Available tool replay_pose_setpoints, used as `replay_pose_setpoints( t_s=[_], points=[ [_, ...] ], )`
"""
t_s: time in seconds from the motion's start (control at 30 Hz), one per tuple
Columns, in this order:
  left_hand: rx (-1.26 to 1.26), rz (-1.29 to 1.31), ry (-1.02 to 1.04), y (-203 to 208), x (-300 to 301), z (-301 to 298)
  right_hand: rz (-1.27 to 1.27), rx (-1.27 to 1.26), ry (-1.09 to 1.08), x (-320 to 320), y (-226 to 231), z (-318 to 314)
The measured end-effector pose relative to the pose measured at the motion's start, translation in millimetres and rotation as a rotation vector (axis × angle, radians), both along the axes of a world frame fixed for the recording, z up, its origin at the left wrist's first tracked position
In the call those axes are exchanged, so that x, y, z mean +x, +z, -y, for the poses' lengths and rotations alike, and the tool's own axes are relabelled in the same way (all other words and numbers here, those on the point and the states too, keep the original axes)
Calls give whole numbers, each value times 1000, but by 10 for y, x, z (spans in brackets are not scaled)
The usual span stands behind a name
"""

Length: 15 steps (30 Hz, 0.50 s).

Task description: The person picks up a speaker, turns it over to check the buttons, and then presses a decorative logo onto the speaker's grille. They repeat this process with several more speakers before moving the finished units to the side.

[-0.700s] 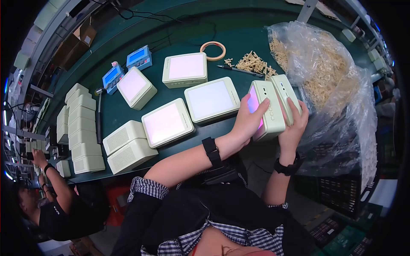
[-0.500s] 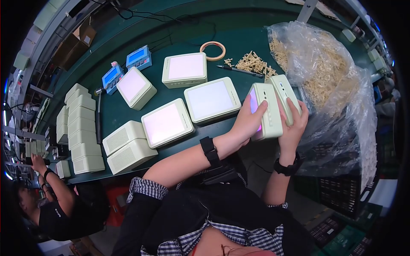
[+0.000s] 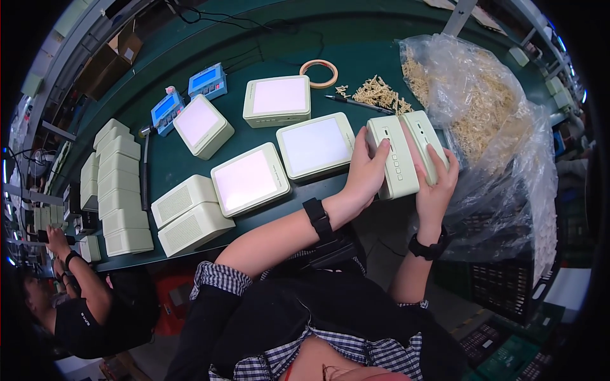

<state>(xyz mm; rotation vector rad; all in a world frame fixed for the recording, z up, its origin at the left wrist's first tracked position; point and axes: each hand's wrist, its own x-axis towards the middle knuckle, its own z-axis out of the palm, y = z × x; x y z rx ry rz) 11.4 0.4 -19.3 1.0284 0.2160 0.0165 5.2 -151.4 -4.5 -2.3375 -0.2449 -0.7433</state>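
Note:
My left hand (image 3: pixel 363 173) is closed around a pale cream-green, box-shaped screen device (image 3: pixel 395 166), thumb on the side with ports and a row of small buttons. Its screen is turned out of sight. Close beside it, a second device (image 3: pixel 422 141) of the same colour stands with its port side up, and my right hand (image 3: pixel 438 181) grips it, fingers over its edge. Part of the right hand is hidden between the two. Left of my hands lies a device with a lit white screen (image 3: pixel 316 146); another lit device (image 3: pixel 249 180) is beside it.
Two more lit devices (image 3: pixel 276 98) (image 3: pixel 201 120) stand farther back near blue display boxes (image 3: pixel 206 81). Several stacked devices (image 3: pixel 121 190) line the left. Tape (image 3: pixel 318 73), a pen (image 3: pixel 359 103), loose screws (image 3: pixel 378 93) and a plastic bag (image 3: pixel 489 108) are right. A co-worker's hand (image 3: pixel 58 241) shows far left.
My left hand has rolled its device so the port-and-button side faces up more, and the glowing purple screen edge has gone from view. The right hand has barely moved.

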Motion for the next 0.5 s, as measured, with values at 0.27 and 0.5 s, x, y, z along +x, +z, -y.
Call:
replay_pose_setpoints(
  t_s=[0.27, 0.5],
  points=[
    [-28, 28, -155, 271, -194, -237, -30, 25, 9, 1, 0, 4],
    [219, 289, -222, 968, -666, -1133, -26, 22, -2, 3, -9, 34]
  ],
)
